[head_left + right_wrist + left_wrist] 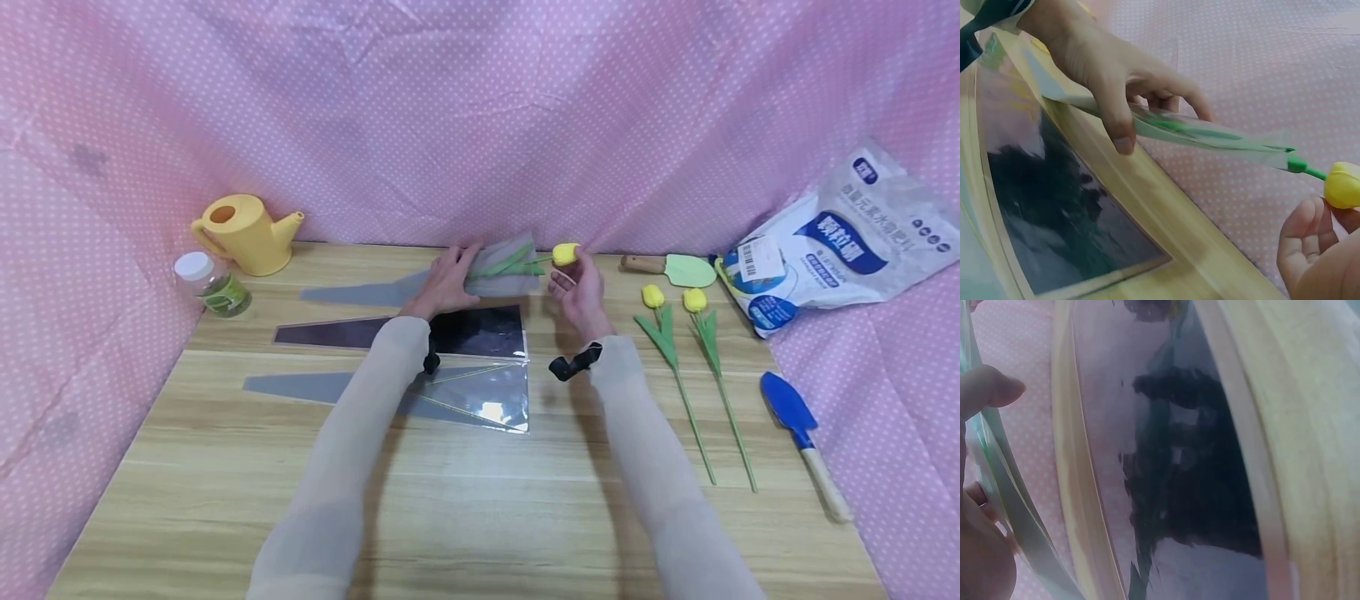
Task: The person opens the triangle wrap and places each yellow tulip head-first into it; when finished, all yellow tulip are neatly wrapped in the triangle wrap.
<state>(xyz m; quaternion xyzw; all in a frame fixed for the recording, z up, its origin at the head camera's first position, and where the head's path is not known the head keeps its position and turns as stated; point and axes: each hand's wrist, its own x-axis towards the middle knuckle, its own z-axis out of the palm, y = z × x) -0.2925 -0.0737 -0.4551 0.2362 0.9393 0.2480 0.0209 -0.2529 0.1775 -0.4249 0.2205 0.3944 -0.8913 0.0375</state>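
Bag (892, 279) well right of right hand (581, 292): Chinese print. On its dark-blue patch (842, 242), white characters 颗粒 legible, third unclear. Grey line above patch: 元素水溶 legible, rest blurred. Small dark badge (865, 171) on bag, farther from hands: white characters, too blurred. White sticker (762, 259) on bag, side nearer right hand: barcode, digits too small. Jar (213, 285) left of left hand (446, 285): green label, lettering unreadable.
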